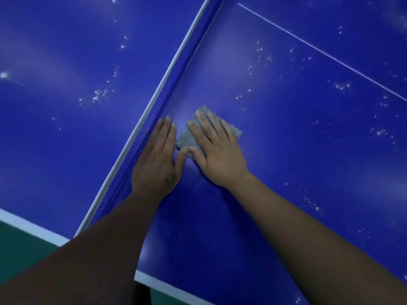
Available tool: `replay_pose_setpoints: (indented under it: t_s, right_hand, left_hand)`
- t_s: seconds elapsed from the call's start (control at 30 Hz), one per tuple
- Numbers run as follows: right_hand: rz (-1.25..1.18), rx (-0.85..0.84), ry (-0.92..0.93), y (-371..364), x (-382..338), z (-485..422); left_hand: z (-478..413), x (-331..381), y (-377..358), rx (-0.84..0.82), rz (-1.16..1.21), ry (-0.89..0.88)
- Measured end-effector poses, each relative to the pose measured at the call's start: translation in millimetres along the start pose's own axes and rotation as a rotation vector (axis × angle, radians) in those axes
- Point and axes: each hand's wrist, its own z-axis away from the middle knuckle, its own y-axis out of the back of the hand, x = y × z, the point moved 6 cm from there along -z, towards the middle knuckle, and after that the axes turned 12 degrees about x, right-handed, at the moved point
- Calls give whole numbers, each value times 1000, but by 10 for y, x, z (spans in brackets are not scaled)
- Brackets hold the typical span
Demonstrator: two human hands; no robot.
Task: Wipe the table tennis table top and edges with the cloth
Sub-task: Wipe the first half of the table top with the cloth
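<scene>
Over the near white edge line (30, 224) of a blue tabletop (286, 168), a person's left hand (156, 164) lies flat and released beside the net (145, 137). Its thumb apparently touches a grey cloth (186, 140), which is pressed flat under the straight-fingered right hand (218, 157). Beyond, pale specks (341, 85) dot the surface.

The blue surface (286, 155) is carrying a grey cloth (186, 140), which is lying flat just beside the net (163, 100), toward the white-striped near edge. A left hand (156, 159) is resting flat between net and cloth. White specks (262, 56) are dotting both halves.
</scene>
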Motion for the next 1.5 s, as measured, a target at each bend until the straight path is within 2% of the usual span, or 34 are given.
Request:
replay_pose_setpoints:
  t_s: [0.07, 0.2, 0.27, 0.33, 0.4, 0.5, 0.7, 0.87, 1.0, 1.2, 1.3, 1.4, 1.5]
  right_hand:
    - [7, -14, -36, 1, 236, -154]
    - [131, -5, -472, 102, 934, -388]
    - [213, 13, -591, 101, 909, -420]
    - [194, -13, -518, 48, 654, -489]
    - [117, -65, -346, -4, 413, -521]
    - [67, -92, -222, 31, 538, -476]
    - [163, -88, -487, 241, 1284, -173]
    - [230, -117, -473, 215, 1277, -93]
    - [205, -82, -319, 45, 1034, -500]
    - [97, -98, -286, -174, 1032, -1193]
    - [74, -62, -353, -68, 1324, -1159]
    - [136, -48, -496, 137, 1734, -841]
    - [180, -49, -559, 260, 1858, -502]
  left_hand:
    - [4, 5, -5, 51, 1, -5]
    - [19, -10, -27, 72, 24, 2]
    - [16, -17, -36, 64, 9, -2]
    - [4, -2, -20, 59, -8, 0]
    - [3, 23, 5, 43, -5, 3]
    - [-8, 25, 10, 34, 7, 14]
    - [-573, 255, -184, 0, 49, 6]
    - [-770, 347, -406, 16, -24, -40]
    - [-745, 320, -428, 62, -10, -46]
    - [-736, 322, -399, 65, 35, -20]
    - [-736, 315, -392, 66, 48, -3]
    - [-730, 294, -405, 43, 48, 11]
    - [-720, 281, -421, 23, 48, 14]
